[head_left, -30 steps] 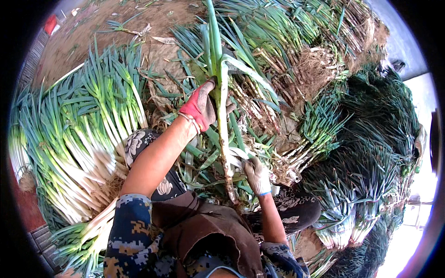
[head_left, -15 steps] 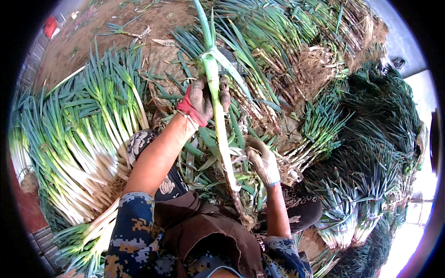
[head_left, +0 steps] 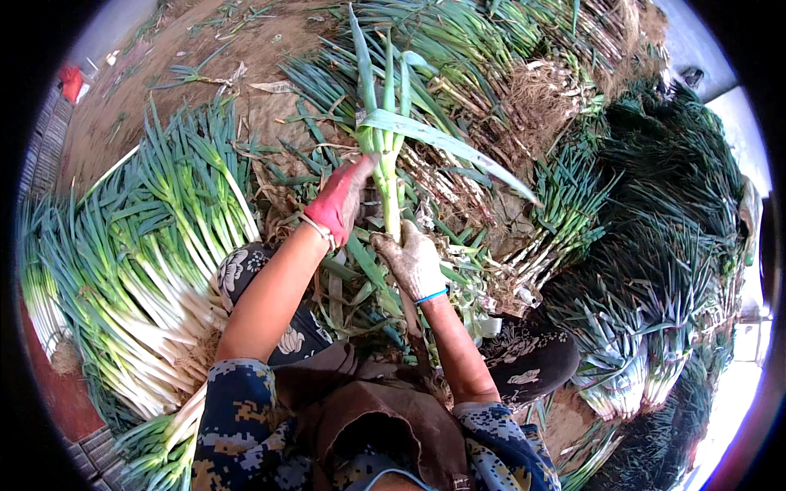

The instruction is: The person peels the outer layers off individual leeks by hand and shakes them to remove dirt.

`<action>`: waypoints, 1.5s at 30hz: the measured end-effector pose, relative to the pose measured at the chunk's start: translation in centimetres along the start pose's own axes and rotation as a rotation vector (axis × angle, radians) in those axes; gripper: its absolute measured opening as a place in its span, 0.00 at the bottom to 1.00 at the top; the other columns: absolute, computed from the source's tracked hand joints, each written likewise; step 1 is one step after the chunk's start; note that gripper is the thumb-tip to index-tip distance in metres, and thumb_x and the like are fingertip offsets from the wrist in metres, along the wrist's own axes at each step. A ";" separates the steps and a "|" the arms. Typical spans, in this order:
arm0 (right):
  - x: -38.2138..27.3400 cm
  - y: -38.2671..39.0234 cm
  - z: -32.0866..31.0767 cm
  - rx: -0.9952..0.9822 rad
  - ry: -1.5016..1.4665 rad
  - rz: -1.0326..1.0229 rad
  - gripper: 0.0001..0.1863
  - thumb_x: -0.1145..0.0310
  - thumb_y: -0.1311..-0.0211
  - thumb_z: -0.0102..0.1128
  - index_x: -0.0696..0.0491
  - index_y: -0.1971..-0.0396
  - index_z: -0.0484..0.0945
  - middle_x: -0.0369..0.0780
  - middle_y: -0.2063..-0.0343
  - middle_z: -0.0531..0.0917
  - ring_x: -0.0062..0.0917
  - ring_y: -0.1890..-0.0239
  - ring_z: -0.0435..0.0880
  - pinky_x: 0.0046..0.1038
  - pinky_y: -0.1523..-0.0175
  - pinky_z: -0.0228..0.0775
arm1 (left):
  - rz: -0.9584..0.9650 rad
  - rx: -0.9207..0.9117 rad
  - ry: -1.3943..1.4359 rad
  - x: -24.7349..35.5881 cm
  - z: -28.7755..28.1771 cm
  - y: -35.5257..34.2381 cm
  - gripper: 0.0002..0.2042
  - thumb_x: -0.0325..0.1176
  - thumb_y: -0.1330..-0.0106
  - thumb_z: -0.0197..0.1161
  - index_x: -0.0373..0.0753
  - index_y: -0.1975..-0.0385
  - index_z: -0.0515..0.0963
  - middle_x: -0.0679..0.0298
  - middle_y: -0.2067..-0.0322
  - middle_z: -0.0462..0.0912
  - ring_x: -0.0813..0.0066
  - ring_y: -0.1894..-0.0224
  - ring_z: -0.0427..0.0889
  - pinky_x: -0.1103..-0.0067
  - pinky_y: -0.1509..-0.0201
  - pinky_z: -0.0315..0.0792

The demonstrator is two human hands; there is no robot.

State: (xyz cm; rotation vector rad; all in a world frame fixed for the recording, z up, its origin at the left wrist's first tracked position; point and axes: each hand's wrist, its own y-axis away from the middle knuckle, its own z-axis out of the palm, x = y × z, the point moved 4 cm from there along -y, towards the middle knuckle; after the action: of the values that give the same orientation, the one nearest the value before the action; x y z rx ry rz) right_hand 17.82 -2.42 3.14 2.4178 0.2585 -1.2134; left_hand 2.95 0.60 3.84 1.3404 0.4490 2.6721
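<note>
A large leek (head_left: 387, 192) stands lengthwise before me, its green leaves fanned at the top, one bent far right, its lower end partly hidden. My right hand (head_left: 413, 262), in a pale knit glove with a blue cuff, is closed round its middle stem. My left hand (head_left: 342, 196), in a red and grey glove, touches the stem's left side higher up; its fingers are blurred and partly hidden. Loose leaves and peelings (head_left: 368, 270) lie beneath, between my legs in flowered trousers.
Pale, neatly laid leeks (head_left: 139, 286) spread at left. Untrimmed leeks with dirty roots (head_left: 540, 106) lie at upper right, dark green piles (head_left: 655, 229) at right. Brown ground (head_left: 196, 49) shows at upper left, a red bag (head_left: 70, 82) at its edge, a pale wall (head_left: 692, 45) at upper right.
My right hand has moved up and left and closed on the leek. My left hand has shifted slightly at the stem. The bent leaf has swung out to the right.
</note>
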 end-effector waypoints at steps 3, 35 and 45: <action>-0.4 0.2 0.3 -0.013 0.124 -0.067 0.24 0.50 0.41 0.57 0.58 0.58 0.74 0.53 0.70 0.82 0.47 0.64 0.81 0.38 0.58 0.71 | 0.031 0.053 0.041 -0.6 -0.5 -0.6 0.16 0.40 0.36 0.62 0.38 0.53 0.73 0.65 0.64 0.76 0.73 0.58 0.76 0.70 0.54 0.75; 14.1 12.2 -1.7 -0.417 0.286 0.089 0.19 0.60 0.42 0.54 0.53 0.54 0.77 0.53 0.62 0.81 0.44 0.58 0.81 0.38 0.51 0.72 | 0.225 -0.030 0.345 4.0 -3.0 -1.4 0.11 0.44 0.33 0.54 0.45 0.59 0.72 0.58 0.68 0.79 0.66 0.70 0.78 0.66 0.66 0.77; 9.7 9.0 -5.7 0.270 -0.097 -0.144 0.35 0.68 0.52 0.68 0.59 0.42 0.66 0.50 0.52 0.77 0.35 0.49 0.79 0.31 0.44 0.73 | 0.192 0.087 0.286 4.0 -4.6 -2.5 0.14 0.42 0.35 0.58 0.43 0.56 0.70 0.59 0.65 0.78 0.64 0.64 0.79 0.65 0.57 0.78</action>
State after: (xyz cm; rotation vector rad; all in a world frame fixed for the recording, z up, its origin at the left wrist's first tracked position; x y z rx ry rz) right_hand 30.87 -8.16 0.93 2.5940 0.2580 -1.5115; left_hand -3.24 2.93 3.52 1.0726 0.4935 3.0538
